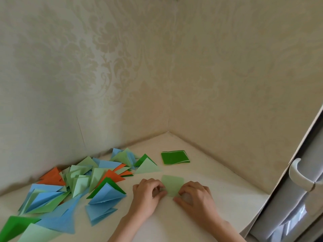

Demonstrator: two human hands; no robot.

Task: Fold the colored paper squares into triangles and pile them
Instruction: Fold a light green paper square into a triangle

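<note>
Fingertips of both hands curl down onto the near edge of a pale green square sheet of paper [173, 185] lying flat on the white tabletop [218, 186]: the left hand [146, 194] pinches at its near left corner and the right hand [194, 194] presses and grips at its near right corner, thumb tucked low beside it. Whether either hand has lifted the edge clear of the surface cannot be told, since the knuckles hide the contact. This looks like the start of a fold, with the sheet still unfolded; the next move probably calls for carrying one near corner diagonally over to the far opposite corner, lining up the edges, and then running a finger along the crease. Most of the sheet lies just beyond the fingers, stretching away from the person. Further back and well apart from the hands sits a small stack of dark green paper squares [175, 157], apparently the remaining supply. To the left, a loose spread of folded blue, green and orange paper triangles [83, 182] covers the table, its nearest pale green triangle just beyond the left hand.
</note>
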